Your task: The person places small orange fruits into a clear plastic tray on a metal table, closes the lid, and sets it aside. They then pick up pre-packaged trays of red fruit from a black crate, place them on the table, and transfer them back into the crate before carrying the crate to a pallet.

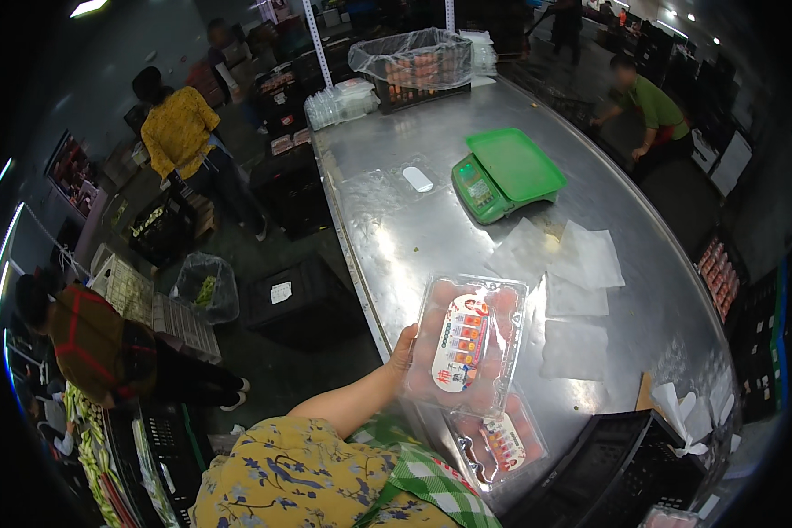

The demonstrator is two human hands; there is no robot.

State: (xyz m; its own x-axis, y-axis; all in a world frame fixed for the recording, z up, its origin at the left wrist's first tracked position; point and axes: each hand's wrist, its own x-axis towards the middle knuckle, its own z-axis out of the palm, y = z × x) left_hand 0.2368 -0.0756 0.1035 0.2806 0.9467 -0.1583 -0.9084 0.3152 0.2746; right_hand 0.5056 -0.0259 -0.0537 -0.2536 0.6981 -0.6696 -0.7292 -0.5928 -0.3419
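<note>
My left hand [404, 350] grips the left side of a clear plastic clamshell box [429, 343] of round reddish fruit, which bears a printed label. Below it, a second labelled clamshell box [528, 435] lies at the near edge of the steel table [396, 218], partly covered by the held one. My right hand is out of view. White liner sheets [575, 350] lie on the steel right of the held box. Farther back stands a green digital scale [518, 165] with an empty tray. Left of the scale lies a white oval label [417, 179] on clear plastic.
A black crate [587, 462] stands at the near right, beside crumpled white paper [683, 416]. At the table's far end are a plastic-lined crate [429, 96] and stacked clear containers [340, 102]. Several people are around; one in green [657, 102] bends beyond the right edge.
</note>
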